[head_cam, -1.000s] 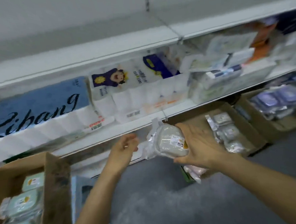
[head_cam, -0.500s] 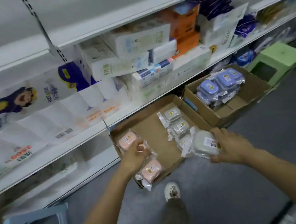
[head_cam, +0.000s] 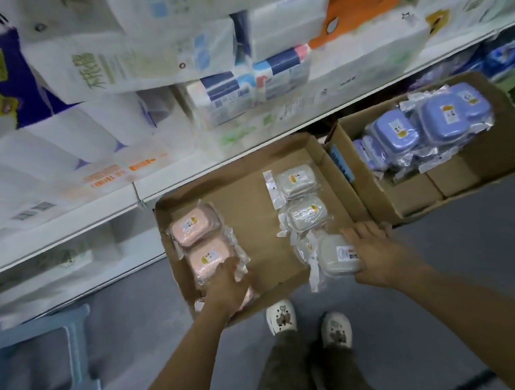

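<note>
A flat cardboard box [head_cam: 247,195] lies on the floor under the shelf. Its left side holds pink wrapped cases [head_cam: 195,226] in a row, its right side a row of grey wrapped cases [head_cam: 298,179]. My right hand [head_cam: 376,253] grips another grey wrapped case [head_cam: 335,258] at the near end of the grey row, over the box's front edge. My left hand [head_cam: 226,285] rests on the nearest pink cases, fingers spread over the plastic wrap.
A second cardboard box [head_cam: 474,176] to the right holds several blue wrapped cases [head_cam: 398,133]. The white shelf [head_cam: 188,181] above carries tissue and toilet-paper packs. A blue stool [head_cam: 39,359] stands at the left. My white shoes [head_cam: 281,316] stand just before the box.
The view swung from the shelf down to the floor boxes. My right hand brought the grey case down to the grey row. My left hand came down onto the pink cases.
</note>
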`<state>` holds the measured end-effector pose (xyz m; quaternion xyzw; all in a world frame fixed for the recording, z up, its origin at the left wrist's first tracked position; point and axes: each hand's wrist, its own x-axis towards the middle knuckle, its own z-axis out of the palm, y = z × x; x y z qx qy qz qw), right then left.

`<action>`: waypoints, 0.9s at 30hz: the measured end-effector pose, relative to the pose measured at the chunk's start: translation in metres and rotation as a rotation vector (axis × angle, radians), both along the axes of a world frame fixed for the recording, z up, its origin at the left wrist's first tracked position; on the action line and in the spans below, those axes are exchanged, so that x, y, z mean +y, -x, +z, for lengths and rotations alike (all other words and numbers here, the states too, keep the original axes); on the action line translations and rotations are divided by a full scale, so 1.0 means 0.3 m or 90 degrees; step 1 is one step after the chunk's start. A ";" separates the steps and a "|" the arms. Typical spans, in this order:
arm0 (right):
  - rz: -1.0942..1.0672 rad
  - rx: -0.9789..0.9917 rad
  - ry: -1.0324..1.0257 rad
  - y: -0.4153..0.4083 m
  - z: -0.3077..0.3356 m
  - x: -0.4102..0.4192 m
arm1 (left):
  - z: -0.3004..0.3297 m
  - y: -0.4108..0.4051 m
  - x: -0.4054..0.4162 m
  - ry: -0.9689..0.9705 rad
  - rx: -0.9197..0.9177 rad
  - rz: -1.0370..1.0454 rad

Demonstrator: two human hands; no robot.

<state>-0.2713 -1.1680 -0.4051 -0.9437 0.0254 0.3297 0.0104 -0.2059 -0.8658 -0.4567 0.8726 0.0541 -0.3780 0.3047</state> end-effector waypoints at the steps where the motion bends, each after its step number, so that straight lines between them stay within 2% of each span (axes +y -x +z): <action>1: 0.025 0.004 0.002 -0.019 -0.049 -0.010 | -0.041 0.014 0.013 -0.038 -0.012 -0.012; 7: 0.145 0.033 0.032 -0.162 -0.337 -0.011 | -0.295 0.072 0.097 -0.230 0.039 -0.042; 11: 0.196 0.066 0.019 -0.198 -0.495 -0.012 | -0.421 0.097 0.102 -0.250 0.099 -0.079; 15: 0.221 0.285 -0.016 -0.205 -0.587 -0.040 | -0.471 0.133 0.092 -0.241 0.142 -0.098; 17: 0.214 0.334 -0.023 -0.214 -0.593 -0.046 | -0.466 0.143 0.083 -0.235 0.142 -0.078; 20: 0.202 0.301 -0.059 -0.242 -0.521 -0.027 | -0.408 0.144 0.057 -0.215 0.101 0.002; 23: 0.200 0.203 -0.103 -0.286 -0.374 0.030 | -0.283 0.137 0.017 -0.218 0.002 0.049; 27: 0.305 0.049 -0.129 -0.337 -0.117 0.157 | -0.047 0.149 -0.002 -0.240 -0.164 0.073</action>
